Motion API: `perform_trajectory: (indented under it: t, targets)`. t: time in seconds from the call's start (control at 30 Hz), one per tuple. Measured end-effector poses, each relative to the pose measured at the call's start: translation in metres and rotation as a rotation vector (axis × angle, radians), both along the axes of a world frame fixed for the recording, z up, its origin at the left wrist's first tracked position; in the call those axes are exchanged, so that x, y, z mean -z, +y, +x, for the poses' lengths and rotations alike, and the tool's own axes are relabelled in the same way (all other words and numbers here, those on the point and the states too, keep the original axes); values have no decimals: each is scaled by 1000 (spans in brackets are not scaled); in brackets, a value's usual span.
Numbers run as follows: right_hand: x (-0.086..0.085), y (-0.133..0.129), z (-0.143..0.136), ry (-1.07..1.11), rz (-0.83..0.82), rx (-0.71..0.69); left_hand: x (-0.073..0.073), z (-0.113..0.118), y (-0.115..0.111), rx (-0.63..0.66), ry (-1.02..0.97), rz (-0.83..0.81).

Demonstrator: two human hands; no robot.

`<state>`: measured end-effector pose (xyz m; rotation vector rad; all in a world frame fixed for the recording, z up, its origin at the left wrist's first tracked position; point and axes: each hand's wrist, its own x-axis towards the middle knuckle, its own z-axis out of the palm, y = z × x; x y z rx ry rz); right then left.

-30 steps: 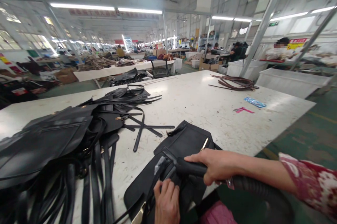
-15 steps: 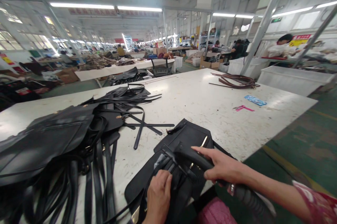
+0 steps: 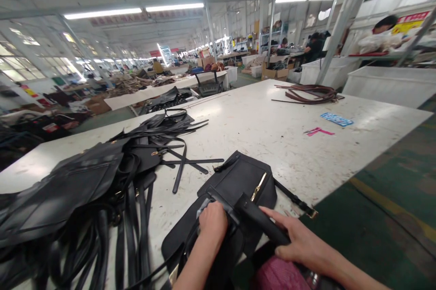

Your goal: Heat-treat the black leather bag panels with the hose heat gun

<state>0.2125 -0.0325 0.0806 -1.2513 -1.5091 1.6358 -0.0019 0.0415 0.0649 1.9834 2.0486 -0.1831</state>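
Your left hand (image 3: 213, 223) is closed down on the black bag (image 3: 238, 181), fingers curled around a fold of grey lining at its opening, while your right hand (image 3: 299, 244) is wrapped around the black nozzle (image 3: 264, 224), whose tip rests against the bag just beside your left hand. The bag lies flat at the near edge of the white bench (image 3: 272, 131), at about 6 o'clock from the bench's middle, with its gold clasp (image 3: 259, 186) facing up and a buckled strap (image 3: 296, 200) trailing off toward 4 o'clock over the edge. At 9 o'clock from the bag sits a heap of black straps and panels (image 3: 102, 181). Well apart, toward 1 o'clock, lie brown straps (image 3: 311, 94), a blue card (image 3: 336, 120) and a pink scrap (image 3: 318, 131).
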Motion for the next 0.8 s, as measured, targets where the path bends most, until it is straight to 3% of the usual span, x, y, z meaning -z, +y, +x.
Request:
perform_trajectory:
  t: [0.17,0.3,0.47,0.6,0.7,0.8]
  targets:
    - [1,0,5,50,-2,-22,-3,20,4,-47,18,-4]
    - [6,2,8,69,-16,-16,1,19,2,-97,-66,27]
    - [13,4,14,87,2,-43,8,2,5,-189,-340,13]
    - [11,6,18,50,-27,-35,2,-18,11,-285,-691,-9]
    - [2,7,17,28,-16,-58,-10,-31,12,-335,-885,122]
    - [-12,9,15,3,18,-103,-16,-44,4,-329,-921,263]
